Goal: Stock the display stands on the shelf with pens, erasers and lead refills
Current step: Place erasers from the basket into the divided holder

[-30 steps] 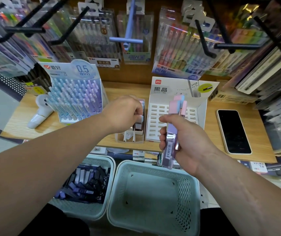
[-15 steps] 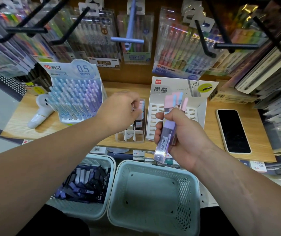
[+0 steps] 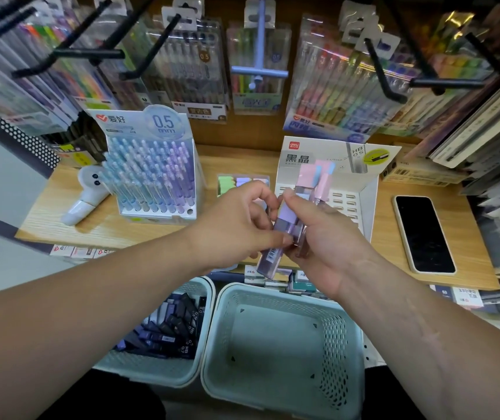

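Lead refill cases [image 3: 270, 258], half hidden, are gripped in the right hand [image 3: 324, 247], the left hand [image 3: 233, 228] apparently pinching one

Pink and purple lead refills [image 3: 285, 228], mint-green baskets [image 3: 276, 301], black phone [image 3: 424, 234], pale-wood shelf [image 3: 163, 234]

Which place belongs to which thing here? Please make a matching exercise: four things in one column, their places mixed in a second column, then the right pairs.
Things:
1. phone
2. pen stand
3. pastel refill cases
4. dark refill boxes

Places:
a. in the left basket
b. in the grip of the right hand
c. flat on the shelf, far right
d. upright on the shelf, left side

Pairs: 1-c, 2-d, 3-b, 4-a.
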### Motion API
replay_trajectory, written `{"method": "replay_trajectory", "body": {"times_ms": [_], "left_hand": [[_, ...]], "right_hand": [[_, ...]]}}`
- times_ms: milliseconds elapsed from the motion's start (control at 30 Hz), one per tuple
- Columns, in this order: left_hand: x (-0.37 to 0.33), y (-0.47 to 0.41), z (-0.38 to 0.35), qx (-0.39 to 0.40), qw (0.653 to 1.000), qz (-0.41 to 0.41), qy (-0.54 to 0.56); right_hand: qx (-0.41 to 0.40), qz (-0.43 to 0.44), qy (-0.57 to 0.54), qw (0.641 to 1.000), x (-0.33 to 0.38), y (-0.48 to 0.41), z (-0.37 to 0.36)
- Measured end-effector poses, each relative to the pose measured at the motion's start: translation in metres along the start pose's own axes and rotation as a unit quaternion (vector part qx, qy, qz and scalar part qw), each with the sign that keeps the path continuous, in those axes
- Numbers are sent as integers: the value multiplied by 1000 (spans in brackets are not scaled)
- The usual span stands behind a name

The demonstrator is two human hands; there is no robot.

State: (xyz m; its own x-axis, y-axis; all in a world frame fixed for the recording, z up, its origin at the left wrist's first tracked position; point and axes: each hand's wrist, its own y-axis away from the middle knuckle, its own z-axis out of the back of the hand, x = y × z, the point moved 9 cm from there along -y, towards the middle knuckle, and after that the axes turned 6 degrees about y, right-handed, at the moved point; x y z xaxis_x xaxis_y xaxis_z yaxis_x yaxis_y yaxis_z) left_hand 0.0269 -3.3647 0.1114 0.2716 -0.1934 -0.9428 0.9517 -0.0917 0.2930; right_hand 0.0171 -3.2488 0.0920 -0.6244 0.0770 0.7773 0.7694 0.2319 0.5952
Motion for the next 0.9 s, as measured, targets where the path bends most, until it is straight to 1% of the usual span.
{"method": "replay_trajectory", "body": {"times_ms": [167,300,433,467,533,600,700,767,900], "left_hand": [[-4,-1,10,-25,999,-19,-5],[-5,0,14,-35,997,-46,-57],[-4,2,7,-7,993,-68,-93],[-4,3,5,6,994,-69,-80],[-4,4,2,32,998,-55,-9],[-2,3,5,29,998,-33,54],[2,1,8,19,995,-7,99],[6,0,5,30,993,3,111],[4,-1,4,36,996,-21,74]], "right_hand": [[-33,-14,20,999,-1,1,4],[-19,-7,51,998,0,2,3],[-6,11,71,997,0,2,1],[-5,13,69,998,0,1,0],[2,16,58,998,2,1,-1],[12,19,49,999,4,1,-2],[20,18,33,999,5,2,-4],[18,17,42,999,4,1,-3],[5,4,36,999,-4,-1,1]]}}
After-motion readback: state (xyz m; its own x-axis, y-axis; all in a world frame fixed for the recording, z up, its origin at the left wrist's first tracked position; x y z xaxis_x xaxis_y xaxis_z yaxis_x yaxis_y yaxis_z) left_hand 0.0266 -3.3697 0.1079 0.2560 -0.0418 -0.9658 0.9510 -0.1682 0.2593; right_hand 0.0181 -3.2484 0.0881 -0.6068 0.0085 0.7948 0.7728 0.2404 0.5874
